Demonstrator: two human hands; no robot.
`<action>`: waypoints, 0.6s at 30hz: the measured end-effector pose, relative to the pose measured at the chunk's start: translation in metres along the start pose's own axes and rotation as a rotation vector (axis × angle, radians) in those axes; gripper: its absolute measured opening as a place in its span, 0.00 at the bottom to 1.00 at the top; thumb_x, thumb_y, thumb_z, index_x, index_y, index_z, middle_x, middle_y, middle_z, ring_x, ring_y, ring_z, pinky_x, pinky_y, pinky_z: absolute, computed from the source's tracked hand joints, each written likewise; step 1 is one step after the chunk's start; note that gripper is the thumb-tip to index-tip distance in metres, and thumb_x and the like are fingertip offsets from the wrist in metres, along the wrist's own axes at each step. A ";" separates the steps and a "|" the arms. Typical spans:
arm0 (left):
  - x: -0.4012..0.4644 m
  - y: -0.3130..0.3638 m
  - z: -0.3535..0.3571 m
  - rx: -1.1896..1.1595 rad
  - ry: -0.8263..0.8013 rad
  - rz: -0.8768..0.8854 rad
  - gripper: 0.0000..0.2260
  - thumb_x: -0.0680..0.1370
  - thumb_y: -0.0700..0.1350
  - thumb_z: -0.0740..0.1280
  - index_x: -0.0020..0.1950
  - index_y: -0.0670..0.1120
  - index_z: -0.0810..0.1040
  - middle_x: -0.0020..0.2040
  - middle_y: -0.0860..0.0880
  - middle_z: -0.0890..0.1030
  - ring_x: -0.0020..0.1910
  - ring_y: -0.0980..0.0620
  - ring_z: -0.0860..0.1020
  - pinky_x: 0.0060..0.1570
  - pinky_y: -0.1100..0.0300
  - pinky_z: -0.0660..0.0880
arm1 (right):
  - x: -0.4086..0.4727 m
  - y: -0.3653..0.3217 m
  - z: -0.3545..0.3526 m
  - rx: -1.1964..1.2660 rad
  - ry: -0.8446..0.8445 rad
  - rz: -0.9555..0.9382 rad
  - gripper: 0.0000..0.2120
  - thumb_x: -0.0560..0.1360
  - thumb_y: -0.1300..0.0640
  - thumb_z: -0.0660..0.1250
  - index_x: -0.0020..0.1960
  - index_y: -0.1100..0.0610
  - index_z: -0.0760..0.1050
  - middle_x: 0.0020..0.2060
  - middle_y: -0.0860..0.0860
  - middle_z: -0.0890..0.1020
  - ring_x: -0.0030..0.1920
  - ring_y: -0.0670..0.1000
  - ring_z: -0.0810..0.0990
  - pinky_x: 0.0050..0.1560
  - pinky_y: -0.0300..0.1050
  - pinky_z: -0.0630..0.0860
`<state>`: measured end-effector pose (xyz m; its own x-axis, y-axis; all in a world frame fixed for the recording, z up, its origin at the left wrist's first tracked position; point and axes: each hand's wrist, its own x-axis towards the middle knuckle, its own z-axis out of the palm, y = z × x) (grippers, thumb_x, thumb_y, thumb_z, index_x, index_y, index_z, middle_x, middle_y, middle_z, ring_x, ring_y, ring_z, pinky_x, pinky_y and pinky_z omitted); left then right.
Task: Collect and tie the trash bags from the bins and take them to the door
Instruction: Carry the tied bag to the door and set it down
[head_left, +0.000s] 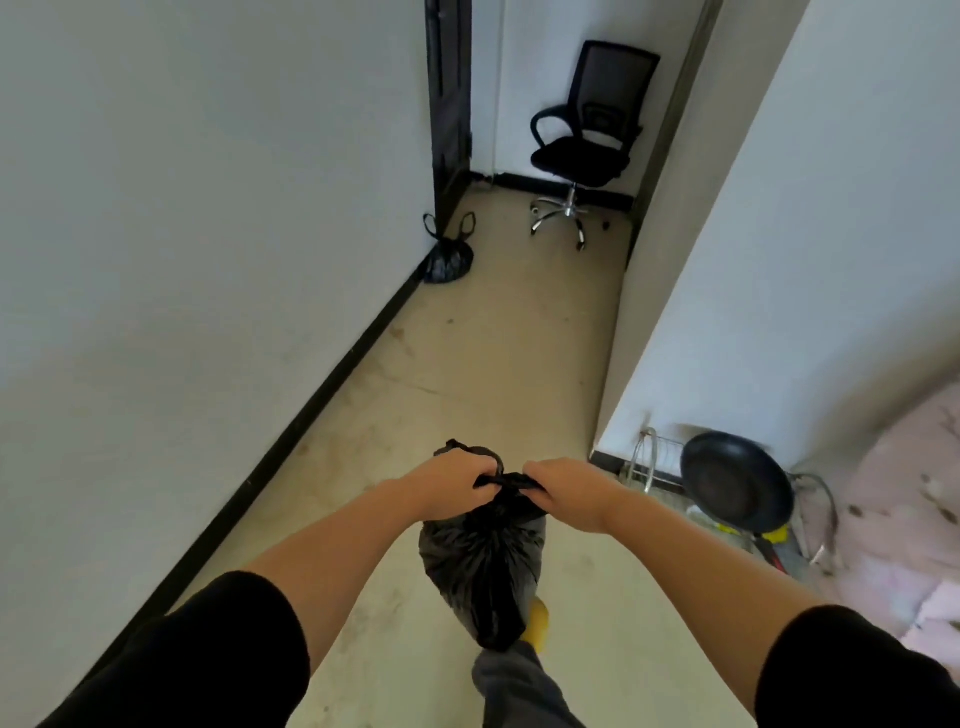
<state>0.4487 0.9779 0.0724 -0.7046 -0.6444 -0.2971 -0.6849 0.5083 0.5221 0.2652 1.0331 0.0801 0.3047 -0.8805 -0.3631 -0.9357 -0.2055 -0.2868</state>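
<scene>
Both hands (457, 486) pinch trash bag (485, 566) neck, apparently knotting.

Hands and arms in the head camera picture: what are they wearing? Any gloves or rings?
Both the left hand and the right hand are bare, with no gloves. No ring, watch or bracelet shows. The forearms are uncovered. Short black sleeves cover the upper arms, ending near the elbows.

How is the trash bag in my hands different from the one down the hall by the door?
The held trash bag hangs in the air, its neck pinched by the left hand and right hand; the far trash bag sits on the floor against the wall, untouched, handle loops standing up. Both are black plastic.
</scene>
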 end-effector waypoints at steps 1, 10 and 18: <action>0.019 -0.009 -0.012 0.011 0.008 -0.010 0.10 0.79 0.45 0.60 0.38 0.46 0.69 0.31 0.51 0.70 0.29 0.52 0.67 0.31 0.60 0.62 | 0.021 0.010 -0.011 0.007 0.004 -0.010 0.08 0.81 0.53 0.53 0.44 0.53 0.64 0.36 0.48 0.71 0.40 0.52 0.70 0.41 0.43 0.63; 0.185 -0.073 -0.115 -0.015 0.069 -0.106 0.07 0.78 0.46 0.60 0.41 0.45 0.70 0.39 0.46 0.75 0.37 0.47 0.73 0.38 0.54 0.67 | 0.190 0.106 -0.119 -0.007 -0.037 -0.091 0.06 0.81 0.53 0.54 0.46 0.52 0.63 0.46 0.58 0.77 0.41 0.53 0.70 0.41 0.46 0.64; 0.320 -0.144 -0.196 -0.043 0.050 -0.094 0.06 0.79 0.44 0.59 0.46 0.43 0.73 0.40 0.46 0.76 0.37 0.48 0.74 0.38 0.57 0.68 | 0.344 0.179 -0.187 -0.054 -0.077 -0.098 0.06 0.81 0.52 0.55 0.47 0.52 0.64 0.47 0.58 0.78 0.44 0.57 0.74 0.40 0.47 0.67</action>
<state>0.3586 0.5867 0.0584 -0.6272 -0.7160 -0.3067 -0.7379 0.4202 0.5281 0.1695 0.6135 0.0697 0.4055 -0.8204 -0.4031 -0.9085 -0.3132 -0.2765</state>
